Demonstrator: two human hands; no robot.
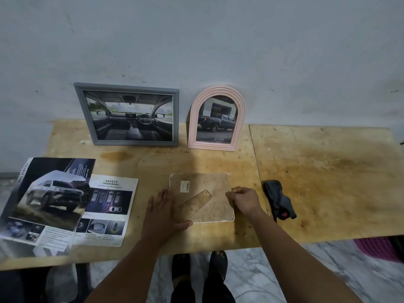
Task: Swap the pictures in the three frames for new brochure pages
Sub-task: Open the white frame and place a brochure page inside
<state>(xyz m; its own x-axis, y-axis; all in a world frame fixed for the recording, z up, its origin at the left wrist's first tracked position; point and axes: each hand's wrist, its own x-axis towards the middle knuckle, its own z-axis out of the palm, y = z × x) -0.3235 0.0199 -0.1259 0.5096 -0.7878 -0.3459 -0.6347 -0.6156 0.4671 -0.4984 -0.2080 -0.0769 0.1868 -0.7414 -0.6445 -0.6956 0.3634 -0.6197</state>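
A third frame (209, 186) lies face down at the table's front middle, its brown backing board and stand leg (194, 204) facing up. My left hand (162, 213) rests flat on its left edge, fingers straight and thumb along the front edge. My right hand (244, 200) pinches the frame's right edge. A grey frame (129, 114) with a car-interior picture leans on the wall at the back. Beside it stands a pink arched frame (216, 119) with a pickup picture. Brochure pages (48, 200) and a "SAFETY" page (107, 208) lie at the front left.
Black scissors with a red spot (278, 200) lie just right of my right hand. The plywood table (328, 178) has a seam right of the pink frame. A pink basket (380, 248) sits on the floor at the right. My feet show below the table edge.
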